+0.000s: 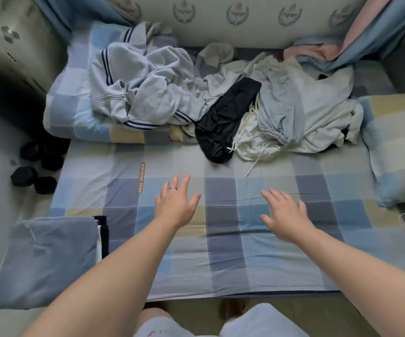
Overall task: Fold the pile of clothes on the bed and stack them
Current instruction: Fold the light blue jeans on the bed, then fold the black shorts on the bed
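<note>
Left hand (174, 205), right hand (286, 215): fingers (184, 182) spread, empty. Folded blue-grey garment (48, 259) left of fingers, done. Crumpled grey-white-black clothes pile (147, 93) beyond fingers, still unfolded.

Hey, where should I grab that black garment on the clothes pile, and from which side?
Probably pinch the black garment at its near end, reaching straight in from the front. That end hangs off the clothes pile onto the bare sheet with nothing over it. The far end rests among white clothes.

view: head | from: above the bed (221, 239) near edge | facing: forward, down | range: close, wide-angle
</note>
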`<state>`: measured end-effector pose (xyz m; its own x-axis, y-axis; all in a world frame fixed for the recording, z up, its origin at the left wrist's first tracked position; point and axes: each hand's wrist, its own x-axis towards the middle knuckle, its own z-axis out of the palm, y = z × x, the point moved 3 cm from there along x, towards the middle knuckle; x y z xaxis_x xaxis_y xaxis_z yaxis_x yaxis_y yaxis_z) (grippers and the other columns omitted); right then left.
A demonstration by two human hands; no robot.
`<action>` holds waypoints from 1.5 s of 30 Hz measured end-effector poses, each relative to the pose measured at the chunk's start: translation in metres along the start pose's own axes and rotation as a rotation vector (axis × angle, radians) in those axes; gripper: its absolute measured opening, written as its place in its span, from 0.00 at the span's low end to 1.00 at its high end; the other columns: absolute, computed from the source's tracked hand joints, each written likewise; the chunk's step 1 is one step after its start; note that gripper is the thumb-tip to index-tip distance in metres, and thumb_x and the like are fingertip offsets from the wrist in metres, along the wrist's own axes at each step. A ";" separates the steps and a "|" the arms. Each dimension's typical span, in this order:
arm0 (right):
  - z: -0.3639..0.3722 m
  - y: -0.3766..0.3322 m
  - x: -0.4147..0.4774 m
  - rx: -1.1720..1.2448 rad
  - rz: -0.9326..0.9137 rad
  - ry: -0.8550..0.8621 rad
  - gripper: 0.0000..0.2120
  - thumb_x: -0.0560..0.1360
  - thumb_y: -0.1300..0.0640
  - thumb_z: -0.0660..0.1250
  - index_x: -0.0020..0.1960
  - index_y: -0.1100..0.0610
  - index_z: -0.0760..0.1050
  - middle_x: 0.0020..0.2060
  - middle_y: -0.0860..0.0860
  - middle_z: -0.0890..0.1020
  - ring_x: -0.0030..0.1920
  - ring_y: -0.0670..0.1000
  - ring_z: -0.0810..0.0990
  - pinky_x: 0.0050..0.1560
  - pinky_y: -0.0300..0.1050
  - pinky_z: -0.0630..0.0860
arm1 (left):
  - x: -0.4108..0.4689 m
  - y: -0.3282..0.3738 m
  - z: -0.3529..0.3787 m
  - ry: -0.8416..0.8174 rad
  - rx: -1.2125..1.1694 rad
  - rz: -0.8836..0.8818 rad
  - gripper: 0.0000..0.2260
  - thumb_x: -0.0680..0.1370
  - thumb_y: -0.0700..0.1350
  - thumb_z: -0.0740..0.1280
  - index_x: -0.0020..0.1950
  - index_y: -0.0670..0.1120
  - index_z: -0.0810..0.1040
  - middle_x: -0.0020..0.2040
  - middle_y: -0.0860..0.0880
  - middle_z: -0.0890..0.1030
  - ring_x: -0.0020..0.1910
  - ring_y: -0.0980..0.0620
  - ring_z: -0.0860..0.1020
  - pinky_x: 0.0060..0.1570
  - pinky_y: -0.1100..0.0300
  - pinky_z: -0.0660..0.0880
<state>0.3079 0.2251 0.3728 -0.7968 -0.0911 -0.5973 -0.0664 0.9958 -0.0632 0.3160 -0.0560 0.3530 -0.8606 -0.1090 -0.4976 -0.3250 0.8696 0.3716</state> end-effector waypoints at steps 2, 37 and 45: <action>0.005 0.035 0.008 0.017 0.011 -0.017 0.33 0.81 0.44 0.58 0.81 0.44 0.47 0.81 0.46 0.51 0.80 0.52 0.50 0.77 0.63 0.51 | 0.005 0.024 0.021 -0.031 0.016 -0.002 0.29 0.83 0.62 0.55 0.82 0.57 0.50 0.83 0.49 0.50 0.81 0.44 0.49 0.76 0.43 0.55; 0.177 -0.013 0.524 0.317 -0.273 0.569 0.12 0.81 0.52 0.62 0.60 0.44 0.80 0.60 0.45 0.78 0.63 0.57 0.73 0.62 0.63 0.71 | 0.472 -0.019 0.244 0.342 0.190 0.095 0.20 0.82 0.57 0.61 0.72 0.67 0.63 0.69 0.48 0.68 0.66 0.39 0.66 0.60 0.42 0.64; 0.221 0.026 0.397 0.215 -0.368 0.460 0.07 0.75 0.55 0.69 0.50 0.51 0.85 0.57 0.48 0.83 0.57 0.59 0.80 0.56 0.57 0.77 | 0.341 -0.025 0.285 0.244 0.283 0.220 0.09 0.79 0.53 0.64 0.59 0.56 0.77 0.58 0.46 0.72 0.59 0.40 0.69 0.52 0.49 0.65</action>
<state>0.1224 0.2123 -0.0429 -0.9248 -0.3660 -0.1035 -0.3016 0.8714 -0.3870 0.1429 0.0222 -0.0496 -0.9760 0.0129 -0.2175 -0.0320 0.9790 0.2015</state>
